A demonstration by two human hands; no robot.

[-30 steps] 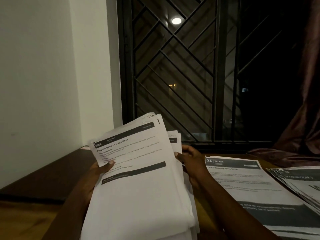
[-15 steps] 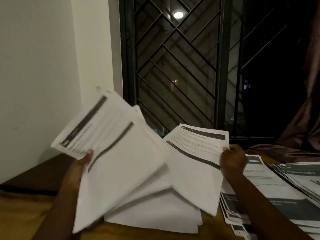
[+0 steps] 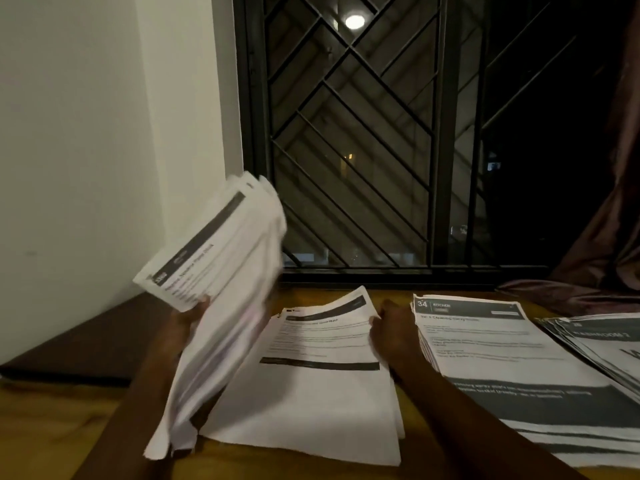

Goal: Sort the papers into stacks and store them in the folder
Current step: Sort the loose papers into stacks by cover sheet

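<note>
**Papers split between raised sheaf and table stacks**

Far left: dark brown folder (image 3: 86, 336) flat on the wooden table (image 3: 41, 420), against the white wall (image 3: 79, 133). Next, left hand (image 3: 185, 322) clenched on a thick sheaf of papers (image 3: 221, 289), thumb over the lower edge of the top sheet, sheaf tilted up and leaning left, motion-blurred, bottom corner touching the table. Just right, a flat stack (image 3: 311, 386) on the table, printed side up, top edge curling upward. Right hand (image 3: 391, 332) at that stack's right edge, fingers curled around the upper right corner, gripping it. Beside the wrist, a second stack (image 3: 502, 348) headed "34 KITCHEN", lying flat. Far right, a fanned third stack (image 3: 602, 344), partly cut off by the frame. Behind all: barred window (image 3: 363, 140), dark curtain (image 3: 609, 220) at the right.
</note>
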